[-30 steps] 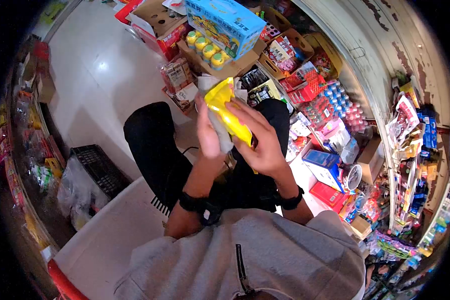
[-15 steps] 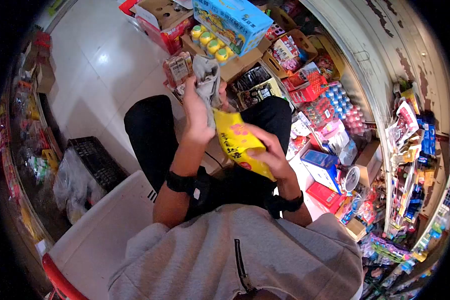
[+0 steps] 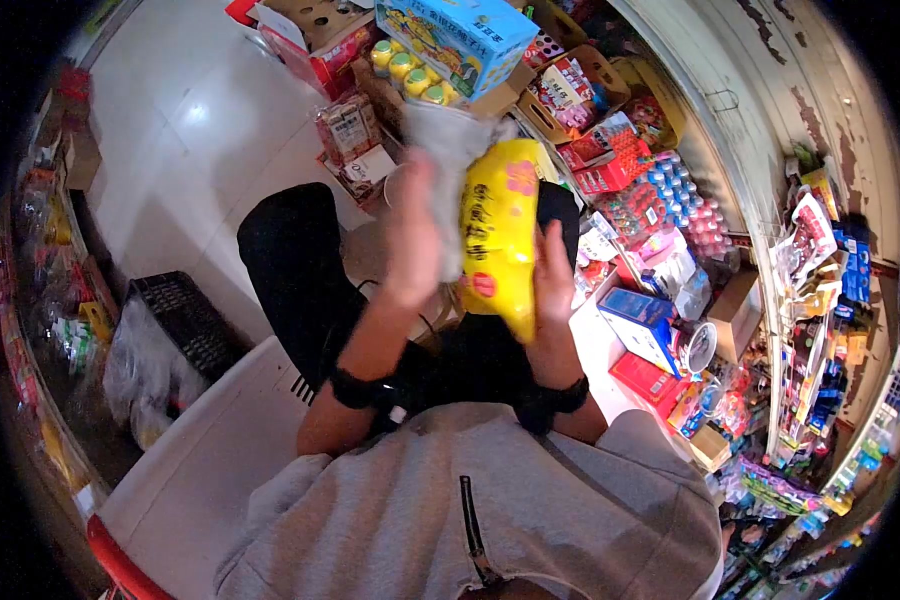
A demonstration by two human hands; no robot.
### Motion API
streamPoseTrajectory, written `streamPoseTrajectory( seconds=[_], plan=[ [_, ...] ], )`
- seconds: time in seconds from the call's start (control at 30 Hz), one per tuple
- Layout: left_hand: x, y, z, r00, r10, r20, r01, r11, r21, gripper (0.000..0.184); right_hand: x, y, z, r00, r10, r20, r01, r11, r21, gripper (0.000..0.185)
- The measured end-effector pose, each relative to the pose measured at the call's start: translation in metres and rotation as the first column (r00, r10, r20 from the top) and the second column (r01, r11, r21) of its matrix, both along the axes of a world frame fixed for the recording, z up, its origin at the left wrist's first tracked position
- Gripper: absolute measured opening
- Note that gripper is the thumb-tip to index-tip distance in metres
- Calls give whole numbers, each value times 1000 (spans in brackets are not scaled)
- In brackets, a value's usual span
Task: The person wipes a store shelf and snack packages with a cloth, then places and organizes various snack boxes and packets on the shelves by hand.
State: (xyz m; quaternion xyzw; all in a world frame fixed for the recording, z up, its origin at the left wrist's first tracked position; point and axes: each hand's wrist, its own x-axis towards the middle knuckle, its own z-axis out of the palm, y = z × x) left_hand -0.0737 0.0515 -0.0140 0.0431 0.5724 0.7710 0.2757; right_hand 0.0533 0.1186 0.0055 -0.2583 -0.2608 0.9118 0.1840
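Observation:
A yellow packet (image 3: 502,235) with dark writing and pink flowers stands upright between my hands, above my lap. My right hand (image 3: 553,280) is at its right edge, fingers pointing up, partly hidden behind the packet. To its left is a blurred grey cloth (image 3: 452,165), with my left hand (image 3: 413,235) against the cloth's left side. My left hand is smeared by motion, so its finger shape is unclear. Whether my right fingers grip the packet is hard to tell.
Ahead are a blue carton (image 3: 460,45) and yellow-capped bottles (image 3: 417,80). Packaged goods and a red box (image 3: 648,380) lie to the right. At the left are a black crate (image 3: 190,320), a plastic bag (image 3: 150,370) and a shelf of packets.
The yellow packet has turned more upright and moved up and right. The grey cloth, bunched in my left hand before, now spreads beside the packet. My left hand has shifted right.

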Motion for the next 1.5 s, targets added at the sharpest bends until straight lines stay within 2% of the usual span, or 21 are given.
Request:
streamPoseTrajectory(
  seconds=[0.07,0.13,0.17,0.23,0.3,0.33,0.4,0.5,0.67,0.7,0.73,0.87,0.9,0.97,1.07,1.1,1.17,1.23,1.33,1.4,1.5],
  plan=[
    [17,7,40,975,-145,-167,145,989,-9,54,-8,-4,3,991,52,126,-102,896,433,56],
    [21,8,15,979,-143,-148,142,990,-13,55,-19,3,-14,995,-45,88,-50,540,840,49],
    [25,7,12,988,-148,-50,152,985,81,55,-20,6,-16,995,-46,94,-54,542,838,49],
    [31,4,12,985,-167,46,156,972,178,55,-19,12,-16,968,-205,146,-134,74,988,43],
    [35,-1,18,970,-196,145,143,939,313,55,-19,15,-12,967,-197,160,-154,44,987,43],
    [38,-4,24,969,-197,146,144,939,312,55,-19,17,-10,967,-186,176,-176,15,984,43],
    [42,-7,35,987,-162,-26,163,954,252,54,-18,20,-10,969,-182,166,-172,-15,985,50],
    [38,-7,13,982,-162,95,128,948,290,52,-19,14,10,965,-147,219,-228,-50,972,63],
    [27,-5,20,985,-156,77,128,950,286,51,-18,8,12,952,-192,239,-273,-178,945,57],
    [24,-3,15,993,-117,4,113,965,235,49,-17,7,14,951,-207,231,-276,-225,934,55],
    [21,-1,14,994,-82,-71,94,978,186,47,-15,5,15,950,-208,231,-276,-224,935,55],
    [13,-3,8,996,-4,-92,4,1000,-4,39,-17,6,24,946,-191,263,-298,-187,936,54],
    [10,-3,3,990,42,-138,-45,999,-16,34,-20,5,30,930,-275,243,-266,-49,963,59],
    [9,-2,7,943,114,-311,-135,990,-45,30,-22,5,32,865,-429,261,-270,40,962,70],
    [10,-4,5,965,127,-231,-145,987,-62,31,-24,8,13,869,-373,326,-314,95,945,66],
    [13,-4,3,965,127,-231,-145,988,-62,31,-24,9,10,878,-412,241,-268,-7,963,62],
    [25,-2,4,984,148,-96,-147,989,16,34,-26,14,-3,870,-452,198,-204,35,978,60],
    [44,1,10,987,127,-98,-125,992,26,36,-30,15,-5,858,-505,100,-48,114,992,53],
    [57,-3,-7,988,31,-154,-31,1000,7,45,-37,21,-5,839,-542,51,29,139,990,49],
    [67,-6,-5,931,-33,-364,28,999,-19,45,-41,24,0,828,-560,34,49,132,990,48],
    [66,-10,-3,906,-25,-422,-21,994,-103,42,-43,26,4,843,-536,29,91,195,977,46]
  ],
)
